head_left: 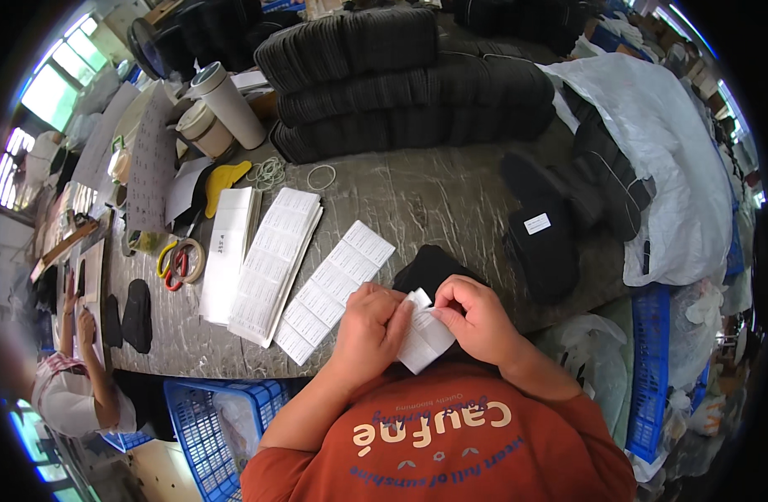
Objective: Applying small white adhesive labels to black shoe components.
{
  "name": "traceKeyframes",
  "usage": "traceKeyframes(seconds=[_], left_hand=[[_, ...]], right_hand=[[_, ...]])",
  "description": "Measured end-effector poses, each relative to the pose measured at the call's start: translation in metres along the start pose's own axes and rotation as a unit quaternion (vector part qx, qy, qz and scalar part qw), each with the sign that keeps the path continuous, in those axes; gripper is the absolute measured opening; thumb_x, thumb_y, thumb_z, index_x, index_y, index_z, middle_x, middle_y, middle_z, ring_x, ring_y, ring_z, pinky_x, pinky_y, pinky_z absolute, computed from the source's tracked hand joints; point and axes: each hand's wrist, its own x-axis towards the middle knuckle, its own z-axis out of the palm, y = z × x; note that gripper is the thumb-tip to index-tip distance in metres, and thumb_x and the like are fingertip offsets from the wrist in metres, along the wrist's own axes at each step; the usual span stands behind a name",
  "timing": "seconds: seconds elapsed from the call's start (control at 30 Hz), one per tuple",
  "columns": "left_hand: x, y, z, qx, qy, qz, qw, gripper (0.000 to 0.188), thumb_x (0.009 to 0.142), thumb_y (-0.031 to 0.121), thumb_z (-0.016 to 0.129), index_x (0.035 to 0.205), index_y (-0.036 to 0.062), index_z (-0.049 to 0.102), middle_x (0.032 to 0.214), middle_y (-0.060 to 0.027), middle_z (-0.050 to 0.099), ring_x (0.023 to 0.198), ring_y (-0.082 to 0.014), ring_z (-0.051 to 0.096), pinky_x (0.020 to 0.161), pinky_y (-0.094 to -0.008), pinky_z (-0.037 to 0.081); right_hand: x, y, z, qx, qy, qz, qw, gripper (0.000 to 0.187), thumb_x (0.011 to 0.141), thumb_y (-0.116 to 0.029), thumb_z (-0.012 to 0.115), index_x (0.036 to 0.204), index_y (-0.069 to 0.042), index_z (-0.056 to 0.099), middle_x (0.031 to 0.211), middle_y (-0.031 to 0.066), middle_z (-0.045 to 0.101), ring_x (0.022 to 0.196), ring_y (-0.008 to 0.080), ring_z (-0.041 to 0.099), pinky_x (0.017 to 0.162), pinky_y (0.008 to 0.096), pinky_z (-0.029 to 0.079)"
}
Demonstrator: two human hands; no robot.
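I have both hands together at the counter's (384, 188) near edge, in front of the rust-red T-shirt (451, 456). My left hand (370, 330) reaches up and inward from the lower edge, its back upward, fingers curled under and thumb stretched forward; its grip is clamped on a folded white label sheet (426, 341). My right hand (478, 316) comes in from the lower right, wrist bent inward, its grip a pinch of thumb and forefinger on the sheet's upper right edge. The sheet sits between the two hands, tilted, just in front of a black insole (434, 266).

Small printed lines fill the label strip (334, 289) lying left of my hands and the stacked label sheets (275, 259) beside it. The white stack (227, 255) farther left bears a short handwritten mark. Right of my hands, another black insole (545, 263) carries a white label (537, 223) too small to read. Printed lettering, upside down from here, crosses the T-shirt.
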Motion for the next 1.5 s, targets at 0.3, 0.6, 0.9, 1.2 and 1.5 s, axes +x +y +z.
traceKeyframes(seconds=[0.3,0.6,0.9,1.2,1.5], left_hand=[[-0.012,0.009,0.0,0.195,-0.126,0.125,0.965,0.014,0.079,0.008,0.068,0.078,-0.0006,0.058,0.119,-0.0166,0.064,0.111,-0.033,0.059,0.092,-0.0419,0.048],[-0.011,0.005,0.001,0.197,-0.138,0.122,0.963,0.014,0.079,0.007,0.067,0.079,-0.0027,0.058,0.119,-0.0183,0.063,0.114,-0.0329,0.058,0.096,-0.0416,0.047],[-0.008,0.008,0.002,0.204,-0.137,0.12,0.962,0.013,0.078,0.008,0.066,0.082,-0.0024,0.059,0.124,-0.0191,0.06,0.103,-0.0303,0.059,0.09,-0.0409,0.047],[0.0,0.009,0.009,0.295,-0.176,0.143,0.928,0.01,0.077,0.013,0.059,0.08,0.0028,0.059,0.132,-0.0222,0.055,0.088,-0.0255,0.055,0.082,-0.0368,0.045],[0.011,0.007,0.01,0.288,-0.203,0.105,0.93,0.011,0.077,0.013,0.06,0.076,0.0021,0.06,0.137,-0.0227,0.051,0.093,-0.0285,0.054,0.087,-0.0386,0.045]], right_hand=[[0.044,0.025,-0.016,-0.033,-0.006,0.08,0.996,0.006,0.085,-0.002,0.061,0.084,0.0,0.056,0.07,0.0133,0.059,0.062,0.023,0.056,0.06,0.0331,0.045],[0.046,0.033,-0.01,-0.081,-0.043,0.107,0.99,0.007,0.083,-0.008,0.064,0.083,-0.002,0.061,0.069,0.0151,0.061,0.061,0.0286,0.059,0.058,0.0371,0.045],[0.047,0.031,-0.007,-0.123,-0.035,0.093,0.987,0.008,0.081,-0.01,0.065,0.082,-0.003,0.062,0.073,0.0157,0.063,0.066,0.0327,0.062,0.06,0.0397,0.047],[0.045,0.032,-0.002,-0.129,0.004,0.126,0.984,0.019,0.077,-0.007,0.071,0.093,-0.002,0.061,0.073,0.0127,0.064,0.069,0.031,0.063,0.063,0.0404,0.05],[0.043,0.046,0.006,-0.233,0.095,0.011,0.968,0.017,0.079,-0.005,0.07,0.087,-0.003,0.055,0.077,0.013,0.061,0.078,0.0357,0.06,0.07,0.0429,0.048]])
